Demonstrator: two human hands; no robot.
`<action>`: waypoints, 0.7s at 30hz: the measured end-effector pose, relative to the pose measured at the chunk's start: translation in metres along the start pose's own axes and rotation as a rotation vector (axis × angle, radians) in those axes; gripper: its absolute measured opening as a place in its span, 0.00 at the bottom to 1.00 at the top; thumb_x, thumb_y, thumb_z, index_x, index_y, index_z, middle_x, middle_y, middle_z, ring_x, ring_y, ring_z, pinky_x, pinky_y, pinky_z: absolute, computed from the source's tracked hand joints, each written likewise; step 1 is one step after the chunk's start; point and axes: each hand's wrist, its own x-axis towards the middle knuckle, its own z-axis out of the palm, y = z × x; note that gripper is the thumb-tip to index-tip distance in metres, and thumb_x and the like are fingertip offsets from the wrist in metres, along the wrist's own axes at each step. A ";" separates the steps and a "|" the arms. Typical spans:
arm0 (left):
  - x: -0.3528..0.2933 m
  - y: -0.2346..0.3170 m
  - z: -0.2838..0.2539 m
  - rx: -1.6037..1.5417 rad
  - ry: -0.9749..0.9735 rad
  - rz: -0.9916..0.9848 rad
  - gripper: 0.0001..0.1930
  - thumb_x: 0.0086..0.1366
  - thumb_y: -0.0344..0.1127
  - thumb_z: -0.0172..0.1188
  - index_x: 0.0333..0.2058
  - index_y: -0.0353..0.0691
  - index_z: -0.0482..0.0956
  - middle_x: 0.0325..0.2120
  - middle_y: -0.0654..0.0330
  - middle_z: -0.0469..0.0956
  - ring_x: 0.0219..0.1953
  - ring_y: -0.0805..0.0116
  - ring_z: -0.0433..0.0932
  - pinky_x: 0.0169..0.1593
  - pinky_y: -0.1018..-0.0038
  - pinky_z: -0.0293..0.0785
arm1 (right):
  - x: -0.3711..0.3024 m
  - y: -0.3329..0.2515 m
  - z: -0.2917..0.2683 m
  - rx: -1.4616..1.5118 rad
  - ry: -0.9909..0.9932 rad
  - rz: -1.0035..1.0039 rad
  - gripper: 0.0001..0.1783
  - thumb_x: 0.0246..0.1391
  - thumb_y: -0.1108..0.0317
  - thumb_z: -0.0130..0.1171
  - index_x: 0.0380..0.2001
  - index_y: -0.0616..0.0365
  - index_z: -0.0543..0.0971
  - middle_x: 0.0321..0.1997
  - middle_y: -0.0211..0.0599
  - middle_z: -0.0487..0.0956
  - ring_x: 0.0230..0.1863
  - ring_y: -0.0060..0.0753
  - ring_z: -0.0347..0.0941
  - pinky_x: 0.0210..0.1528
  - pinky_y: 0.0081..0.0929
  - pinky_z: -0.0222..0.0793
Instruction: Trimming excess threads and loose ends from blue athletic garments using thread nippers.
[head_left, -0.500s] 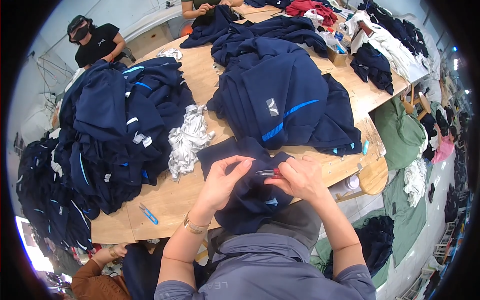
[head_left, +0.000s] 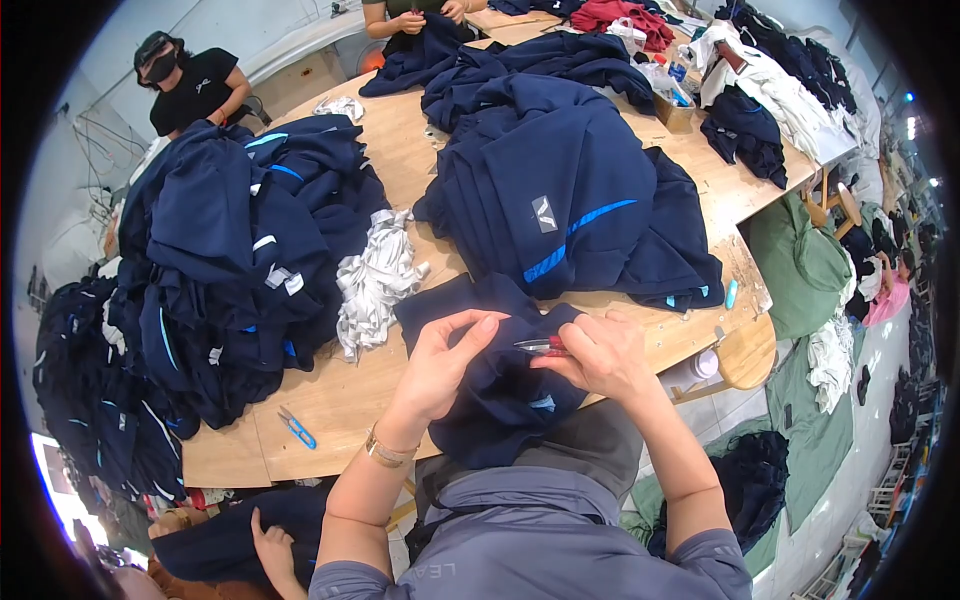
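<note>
A dark navy garment (head_left: 490, 400) hangs over the near table edge toward my lap. Over its left part is my left hand (head_left: 446, 362), thumb and forefinger drawn together; whatever lies between them is too small to make out. My right hand (head_left: 604, 352) is closed around small thread snips (head_left: 540, 346) with a red handle. Their metal blades point left, toward my left fingertips, just above the cloth. A light blue patch (head_left: 542, 404) shows low on the garment.
Navy garments are heaped ahead (head_left: 570, 180) and at left (head_left: 220, 220), with white strips (head_left: 375, 280) between. Blue snips (head_left: 298, 428) lie near the front edge. A wooden stool (head_left: 748, 352) stands at right. Co-workers sit at the far side and lower left.
My hands and the red snips have hardly moved. At lower left, the neighbour's hand and navy cloth have shifted, the cloth now spread wider. A far co-worker's hands moved slightly.
</note>
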 end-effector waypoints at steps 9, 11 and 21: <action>0.002 -0.004 0.000 0.039 -0.016 0.040 0.13 0.64 0.35 0.54 0.40 0.30 0.76 0.33 0.59 0.79 0.32 0.79 0.77 0.38 0.83 0.73 | 0.004 -0.003 -0.002 0.011 -0.017 0.008 0.24 0.39 0.45 0.64 0.15 0.49 0.66 0.13 0.24 0.59 0.13 0.23 0.63 0.18 0.23 0.54; 0.002 -0.004 0.000 0.038 -0.019 0.048 0.13 0.64 0.35 0.54 0.40 0.30 0.76 0.33 0.59 0.79 0.32 0.79 0.77 0.38 0.83 0.73 | 0.005 -0.004 -0.003 0.010 -0.019 0.007 0.24 0.39 0.45 0.64 0.15 0.49 0.65 0.13 0.24 0.59 0.13 0.23 0.63 0.18 0.23 0.54; 0.002 -0.004 0.001 0.077 -0.029 0.061 0.13 0.65 0.35 0.53 0.40 0.30 0.76 0.33 0.59 0.79 0.33 0.80 0.76 0.39 0.84 0.73 | 0.005 -0.002 -0.002 0.001 -0.029 -0.009 0.23 0.39 0.46 0.64 0.14 0.49 0.65 0.13 0.24 0.59 0.13 0.23 0.63 0.18 0.22 0.54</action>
